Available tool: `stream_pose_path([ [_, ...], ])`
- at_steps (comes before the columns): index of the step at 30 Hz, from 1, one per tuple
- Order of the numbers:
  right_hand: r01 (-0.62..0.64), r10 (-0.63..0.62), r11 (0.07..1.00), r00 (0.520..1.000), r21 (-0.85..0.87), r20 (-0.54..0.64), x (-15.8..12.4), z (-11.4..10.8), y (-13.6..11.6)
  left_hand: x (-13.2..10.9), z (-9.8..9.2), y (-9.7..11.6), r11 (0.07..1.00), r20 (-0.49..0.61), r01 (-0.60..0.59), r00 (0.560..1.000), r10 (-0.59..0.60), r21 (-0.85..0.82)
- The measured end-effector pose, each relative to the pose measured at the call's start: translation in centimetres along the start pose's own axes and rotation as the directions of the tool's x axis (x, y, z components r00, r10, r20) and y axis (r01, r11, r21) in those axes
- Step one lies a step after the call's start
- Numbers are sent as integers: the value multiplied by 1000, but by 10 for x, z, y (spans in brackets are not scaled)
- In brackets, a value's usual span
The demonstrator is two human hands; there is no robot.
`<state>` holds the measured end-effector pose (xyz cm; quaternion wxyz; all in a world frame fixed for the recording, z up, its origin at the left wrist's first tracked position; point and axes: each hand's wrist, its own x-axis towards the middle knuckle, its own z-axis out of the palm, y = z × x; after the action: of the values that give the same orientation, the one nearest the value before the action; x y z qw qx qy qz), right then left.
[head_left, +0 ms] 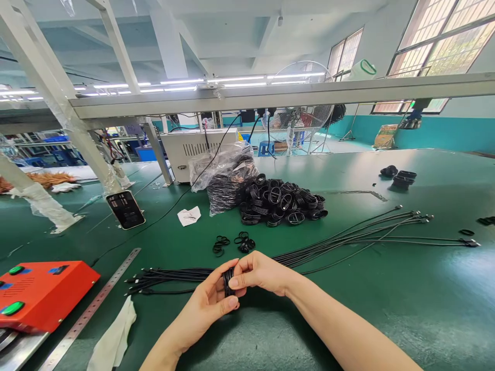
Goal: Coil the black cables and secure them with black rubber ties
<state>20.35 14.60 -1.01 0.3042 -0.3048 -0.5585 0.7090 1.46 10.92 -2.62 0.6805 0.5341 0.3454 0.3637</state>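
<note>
My left hand point(204, 304) and my right hand point(260, 273) meet over a bundle of thin black cables point(332, 247) on the green mat. Between their fingers is a black rubber ring point(229, 282) around the bundle. The fingers hide part of the ring. Cable ends with metal connectors fan out to the left and far right. Beyond my hands lies a heap of similar black rings point(280, 202), with a few loose rings point(232, 243) nearer to me.
A red box with green buttons point(42, 293) and a steel ruler point(88, 309) lie to my left, beside a white cloth point(114, 335). A plastic bag of black items point(226, 178) and a white machine point(197, 152) stand ahead, under a metal shelf frame point(270, 98).
</note>
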Motion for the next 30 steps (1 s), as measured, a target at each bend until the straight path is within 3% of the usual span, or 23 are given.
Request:
stream_pose_path([
  [7,-15,16,997,1000,-78,8,-1,-2,-4,-4,6,11,1000,-7,-4,1000,4,14],
  [13,-52,48,993,998,-105,-35,-2,0,-10,5,7,1,999,-102,-31,994,32,5],
  [19,-126,113,989,982,-77,-148,-27,-8,-14,11,22,11,998,80,57,995,-58,14],
  [24,-37,67,982,985,184,-157,-63,-9,1,19,38,25,982,322,160,928,-185,101],
  [26,-19,65,975,977,219,-203,-72,-7,10,21,43,22,979,339,168,919,-199,117],
  [30,-41,87,986,951,160,-297,-78,-4,20,16,50,10,979,255,166,948,-192,120],
])
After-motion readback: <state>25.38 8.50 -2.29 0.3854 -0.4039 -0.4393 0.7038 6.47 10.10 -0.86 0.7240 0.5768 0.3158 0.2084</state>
